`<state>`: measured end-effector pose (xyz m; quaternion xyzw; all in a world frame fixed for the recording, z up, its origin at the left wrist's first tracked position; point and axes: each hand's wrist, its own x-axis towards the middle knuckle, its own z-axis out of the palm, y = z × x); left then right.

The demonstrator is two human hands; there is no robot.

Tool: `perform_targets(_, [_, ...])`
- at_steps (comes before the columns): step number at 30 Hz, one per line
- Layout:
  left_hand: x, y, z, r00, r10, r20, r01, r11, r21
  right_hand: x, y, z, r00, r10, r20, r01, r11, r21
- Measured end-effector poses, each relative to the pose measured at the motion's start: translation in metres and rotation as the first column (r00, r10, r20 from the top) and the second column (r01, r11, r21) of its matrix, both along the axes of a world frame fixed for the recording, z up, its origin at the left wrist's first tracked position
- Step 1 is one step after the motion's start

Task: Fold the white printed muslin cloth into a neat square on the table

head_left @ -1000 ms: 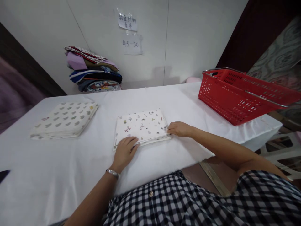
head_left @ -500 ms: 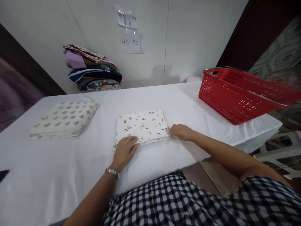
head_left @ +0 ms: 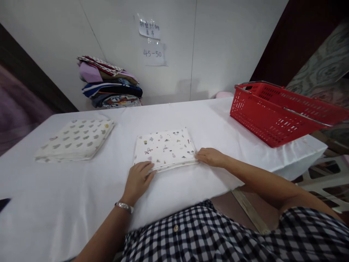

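A white folded cloth (head_left: 167,147) with small scattered plant prints lies flat in front of me on the table. My left hand (head_left: 138,181) grips its near left corner, fingers on top and the thumb at the front edge. At the near right corner, my right hand (head_left: 210,157) pinches the layers between thumb and fingers. The fingertips of the right hand are partly hidden. Farther left rests a second folded cloth (head_left: 79,138), white with rows of grey shapes, touched by neither hand.
A white-covered table (head_left: 89,196) stretches before me. The red basket (head_left: 272,116) with metal handles stands at the right end. A stack of folded fabrics (head_left: 111,85) sits by the back wall, left of two paper notes (head_left: 154,54). A dark object (head_left: 3,203) shows at the left edge.
My left hand has slid slightly left along the near edge of the folded cloth. The right hand stays at its corner. The view has tilted up slightly.
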<state>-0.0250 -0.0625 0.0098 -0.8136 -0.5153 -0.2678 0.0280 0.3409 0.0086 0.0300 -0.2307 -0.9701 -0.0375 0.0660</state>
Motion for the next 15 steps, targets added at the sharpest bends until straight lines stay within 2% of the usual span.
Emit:
perform_targets(5, [-0.016, -0.004, -0.004, 0.996, 0.052, -0.072, -0.051, 0.999, 0.014, 0.0, -0.002, -0.008, 0.997, -0.075, -0.025, 0.075, 0.997, -0.025])
perform_targets(10, [-0.029, -0.002, -0.005, 0.999, 0.037, -0.035, -0.038, 0.999, -0.001, -0.007, -0.018, -0.011, 0.99, -0.14, -0.015, 0.14, 0.989, -0.047])
perform_targets(15, [-0.033, -0.003, 0.005, 0.998, 0.057, -0.04, -0.057, 0.998, -0.011, -0.012, -0.033, -0.014, 0.983, -0.18, -0.025, 0.179, 0.983, -0.052])
